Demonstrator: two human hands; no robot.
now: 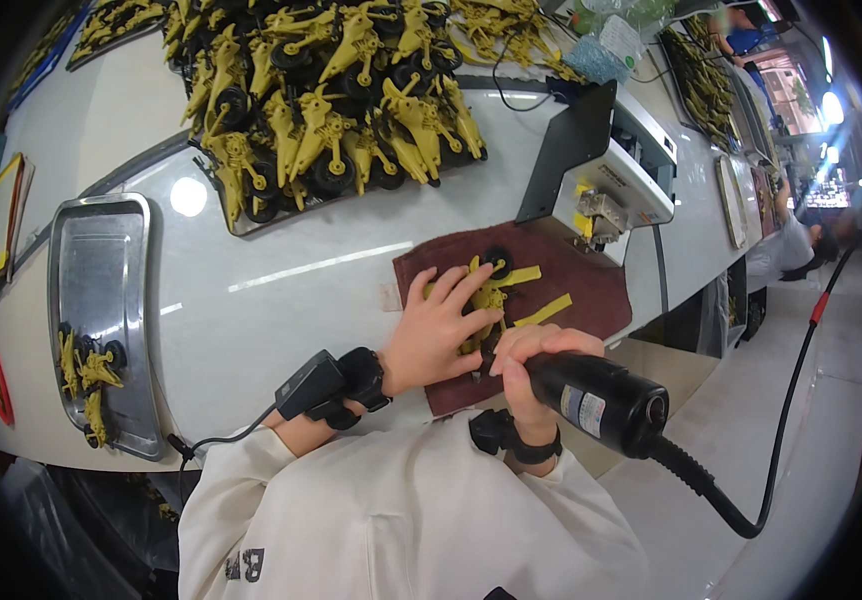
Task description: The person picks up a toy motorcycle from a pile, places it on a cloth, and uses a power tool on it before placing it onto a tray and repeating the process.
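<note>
On a maroon cloth (591, 290) lies a yellow toy motorcycle (491, 297) with a black wheel (497, 262). The fingers of my left hand (446, 325) are spread and curved over it, holding it against the cloth; they cover much of its body. My right hand (541, 365) is wrapped around a black corded electric screwdriver (601, 400), tilted with its front end toward the toy. The screwdriver's tip is hidden near my fingers. Two flat yellow strips (544, 309) stick out on the cloth beside the toy.
Many yellow toy motorcycles (351, 130) are heaped on a tray beyond my hands. A metal tray (111, 240) at left holds several more. A white and black bench machine (611, 180) stands beyond the cloth. The screwdriver's cord (786, 430) loops at right. People (791, 245) work farther off.
</note>
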